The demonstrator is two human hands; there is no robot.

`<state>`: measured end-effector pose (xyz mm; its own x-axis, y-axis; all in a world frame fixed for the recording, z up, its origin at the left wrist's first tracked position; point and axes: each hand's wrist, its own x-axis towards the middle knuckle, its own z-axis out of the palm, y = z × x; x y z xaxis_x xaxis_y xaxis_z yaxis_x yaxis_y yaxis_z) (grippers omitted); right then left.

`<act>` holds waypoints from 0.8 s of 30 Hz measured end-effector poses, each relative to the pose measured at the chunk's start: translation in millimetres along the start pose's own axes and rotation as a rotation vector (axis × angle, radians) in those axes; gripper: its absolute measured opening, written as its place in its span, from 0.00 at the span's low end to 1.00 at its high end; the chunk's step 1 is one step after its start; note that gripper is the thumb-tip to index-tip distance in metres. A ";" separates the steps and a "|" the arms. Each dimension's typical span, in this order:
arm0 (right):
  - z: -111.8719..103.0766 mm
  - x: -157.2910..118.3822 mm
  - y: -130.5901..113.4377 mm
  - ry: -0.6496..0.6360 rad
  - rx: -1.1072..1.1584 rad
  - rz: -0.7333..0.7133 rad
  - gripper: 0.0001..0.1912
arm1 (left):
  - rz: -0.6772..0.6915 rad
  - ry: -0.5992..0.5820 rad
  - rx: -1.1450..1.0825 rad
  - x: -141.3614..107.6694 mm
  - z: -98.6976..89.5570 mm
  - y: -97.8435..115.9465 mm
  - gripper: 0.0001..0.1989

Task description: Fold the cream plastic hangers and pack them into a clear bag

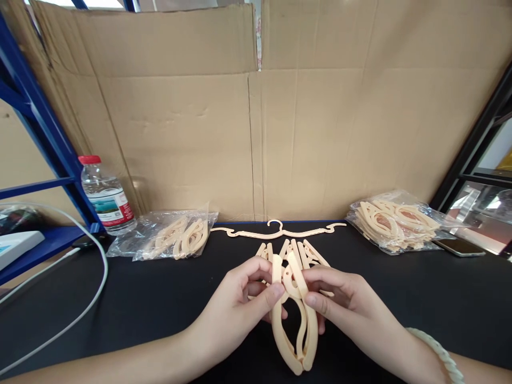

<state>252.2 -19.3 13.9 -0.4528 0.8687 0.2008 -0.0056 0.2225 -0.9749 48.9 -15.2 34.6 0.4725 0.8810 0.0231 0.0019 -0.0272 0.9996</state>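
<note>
A beige folding hanger [277, 325], folded up with its arms side by side, is held upright between both hands at the front middle. My left hand [252, 293] pinches its left arm between thumb and fingers. On the other side, my right hand [340, 296] grips the right arm the same way. Behind them, several more folded hangers [312, 252] lie on the black table, partly hidden by the hands. Farther back lies an unfolded hanger [260, 234], its arms spread wide and its hook pointing away from me.
Clear plastic bags of folded hangers lie at left [192, 237] and right [394, 221]. A red-capped water bottle [108, 197] stands at the back left. A phone [460, 247] lies by the right bag. A white cable [104, 272] curves along the left. Cardboard [180, 133] walls the back.
</note>
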 end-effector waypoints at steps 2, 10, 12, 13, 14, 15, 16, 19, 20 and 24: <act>1.1 -0.6 -1.7 -0.021 -0.017 0.005 0.13 | -0.012 -0.004 0.007 -1.0 0.7 -1.4 0.14; 3.9 -0.8 -0.9 -0.059 0.005 0.100 0.12 | 0.062 0.005 0.142 0.3 -0.3 -2.1 0.11; 4.9 -1.3 0.8 -0.061 0.017 0.132 0.13 | 0.053 -0.006 0.181 0.7 -0.8 -0.1 0.11; 4.6 -1.5 1.3 -0.055 0.019 0.130 0.14 | 0.046 -0.010 0.191 1.5 -1.6 1.7 0.12; 3.4 -1.6 1.5 -0.040 0.017 0.112 0.15 | 0.041 -0.009 0.200 2.8 -3.2 4.2 0.12; 1.2 -1.4 1.4 -0.017 0.010 0.083 0.16 | 0.038 0.001 0.216 5.0 -6.1 7.3 0.12; -2.2 -0.7 0.8 0.013 -0.003 0.052 0.18 | 0.038 0.021 0.243 8.0 -10.3 11.0 0.12; -18.3 4.7 -1.8 0.133 -0.093 -0.008 0.21 | 0.013 0.097 0.401 21.6 -31.9 23.2 0.12; -24.8 7.6 -2.3 0.175 -0.126 -0.018 0.21 | -0.010 0.123 0.432 26.6 -41.3 26.8 0.13; -47.9 20.9 1.6 0.322 -0.158 -0.049 0.22 | -0.175 0.144 0.522 41.4 -77.1 34.8 0.17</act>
<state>285.4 20.3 21.1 -0.1508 0.9447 0.2912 0.1293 0.3108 -0.9416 0.6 56.8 71.4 0.3010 0.9479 -0.1040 0.5218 -0.0725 0.8500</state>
